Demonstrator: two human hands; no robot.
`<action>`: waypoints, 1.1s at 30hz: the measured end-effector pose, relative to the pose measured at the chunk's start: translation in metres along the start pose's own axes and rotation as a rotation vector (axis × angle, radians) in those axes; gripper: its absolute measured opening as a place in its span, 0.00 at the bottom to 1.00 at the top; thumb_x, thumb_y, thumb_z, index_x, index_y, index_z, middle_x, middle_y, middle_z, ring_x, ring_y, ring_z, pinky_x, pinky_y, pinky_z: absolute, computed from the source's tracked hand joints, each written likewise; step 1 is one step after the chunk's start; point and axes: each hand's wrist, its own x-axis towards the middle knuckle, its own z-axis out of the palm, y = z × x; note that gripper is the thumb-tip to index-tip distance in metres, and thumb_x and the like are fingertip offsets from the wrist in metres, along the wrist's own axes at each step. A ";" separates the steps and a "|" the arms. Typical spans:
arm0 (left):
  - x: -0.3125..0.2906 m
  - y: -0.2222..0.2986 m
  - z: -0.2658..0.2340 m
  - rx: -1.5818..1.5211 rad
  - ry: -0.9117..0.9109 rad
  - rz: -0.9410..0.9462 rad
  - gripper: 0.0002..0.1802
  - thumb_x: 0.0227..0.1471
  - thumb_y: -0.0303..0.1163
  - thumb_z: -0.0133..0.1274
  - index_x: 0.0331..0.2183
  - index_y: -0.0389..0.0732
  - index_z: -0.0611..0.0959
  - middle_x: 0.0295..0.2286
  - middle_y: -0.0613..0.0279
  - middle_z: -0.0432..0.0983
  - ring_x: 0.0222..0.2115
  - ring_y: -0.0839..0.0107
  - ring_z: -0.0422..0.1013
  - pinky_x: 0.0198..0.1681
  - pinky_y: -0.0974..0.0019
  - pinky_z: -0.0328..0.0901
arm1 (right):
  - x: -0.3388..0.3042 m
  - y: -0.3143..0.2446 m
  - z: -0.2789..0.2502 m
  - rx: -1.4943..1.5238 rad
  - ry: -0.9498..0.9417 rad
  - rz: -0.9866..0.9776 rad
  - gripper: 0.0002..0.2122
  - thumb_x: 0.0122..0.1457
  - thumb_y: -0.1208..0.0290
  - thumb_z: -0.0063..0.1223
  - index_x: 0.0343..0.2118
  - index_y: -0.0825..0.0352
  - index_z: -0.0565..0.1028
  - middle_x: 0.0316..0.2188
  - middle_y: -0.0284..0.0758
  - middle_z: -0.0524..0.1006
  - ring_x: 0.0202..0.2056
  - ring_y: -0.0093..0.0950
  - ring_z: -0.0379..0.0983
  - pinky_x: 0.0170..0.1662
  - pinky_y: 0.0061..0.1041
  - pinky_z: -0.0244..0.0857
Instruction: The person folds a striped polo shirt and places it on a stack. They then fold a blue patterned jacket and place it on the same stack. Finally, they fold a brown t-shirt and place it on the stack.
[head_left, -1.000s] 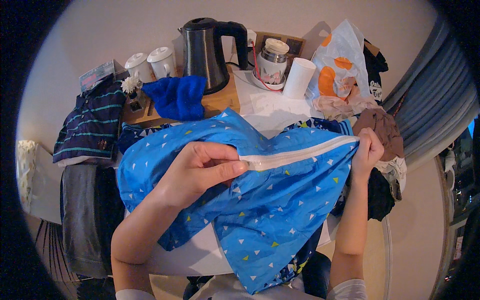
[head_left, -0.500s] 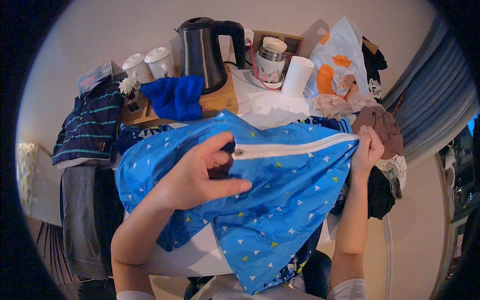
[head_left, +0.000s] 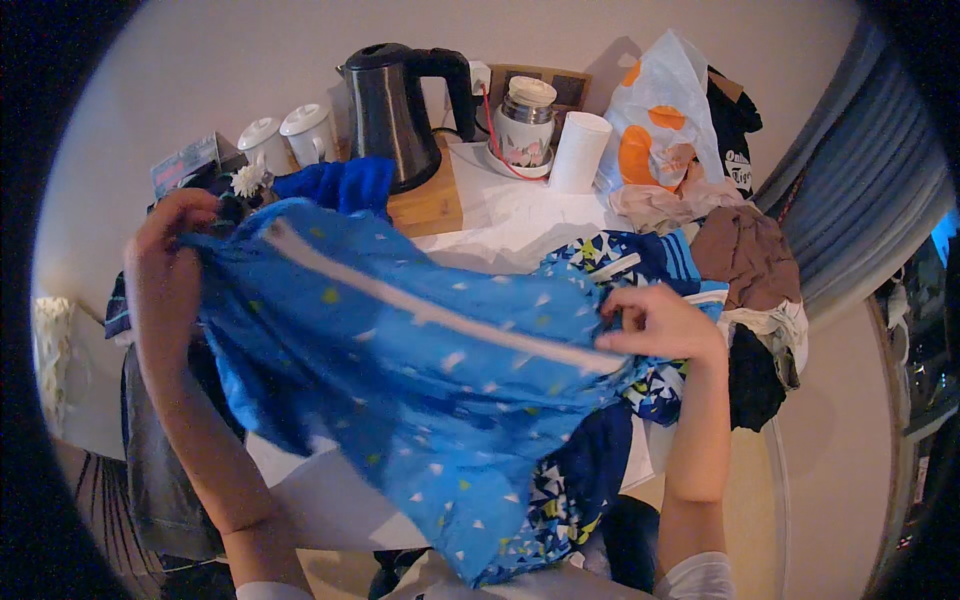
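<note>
A light-blue garment point(head_left: 400, 340) with small white and yellow-green triangles is stretched between my hands above the table. Its white zipper strip slants from upper left to lower right and is blurred. At the far left, my left hand point(head_left: 175, 240) grips the garment's upper left end, fingers curled round the fabric. My right hand point(head_left: 660, 322) pinches the cloth by the zipper's right end. A navy patterned garment point(head_left: 655, 255) with white, blue and yellow triangles shows beneath and beyond it at the right; more of that pattern hangs at the front.
Behind stand a kettle point(head_left: 392, 120), lidded white mugs point(head_left: 305, 135), a jar point(head_left: 524, 130), a white roll point(head_left: 580, 152) and a plastic bag point(head_left: 665, 125). A blue cloth point(head_left: 350, 185) lies near the kettle. Brown fabric point(head_left: 745, 255) is heaped right; dark grey trousers point(head_left: 170, 460) hang over the left edge.
My left hand has moved from the garment's middle to its far left end and now grips it. My right hand has come left and down, and the zipper tilts, uncovering the patterned garment.
</note>
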 end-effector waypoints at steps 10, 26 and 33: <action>-0.007 -0.011 -0.006 0.189 -0.449 0.235 0.59 0.21 0.36 0.68 0.60 0.45 0.60 0.53 0.45 0.63 0.56 0.53 0.59 0.60 0.59 0.52 | 0.010 0.007 0.015 -0.242 0.436 -0.028 0.48 0.31 0.51 0.71 0.58 0.64 0.60 0.54 0.53 0.62 0.56 0.48 0.58 0.60 0.37 0.52; -0.059 0.081 0.098 0.418 -1.232 0.335 0.70 0.23 0.48 0.72 0.63 0.52 0.46 0.56 0.26 0.47 0.52 0.42 0.62 0.52 0.55 0.62 | -0.022 -0.055 0.061 -0.469 -0.316 -0.197 0.58 0.26 0.51 0.71 0.63 0.63 0.48 0.60 0.62 0.46 0.61 0.58 0.44 0.53 0.55 0.56; -0.040 0.054 0.084 0.338 -1.290 0.246 0.75 0.21 0.43 0.73 0.63 0.44 0.40 0.47 0.32 0.63 0.48 0.40 0.65 0.50 0.51 0.64 | -0.045 -0.052 0.053 -0.408 -0.304 -0.232 0.56 0.27 0.57 0.72 0.63 0.61 0.51 0.55 0.55 0.56 0.57 0.53 0.51 0.52 0.47 0.60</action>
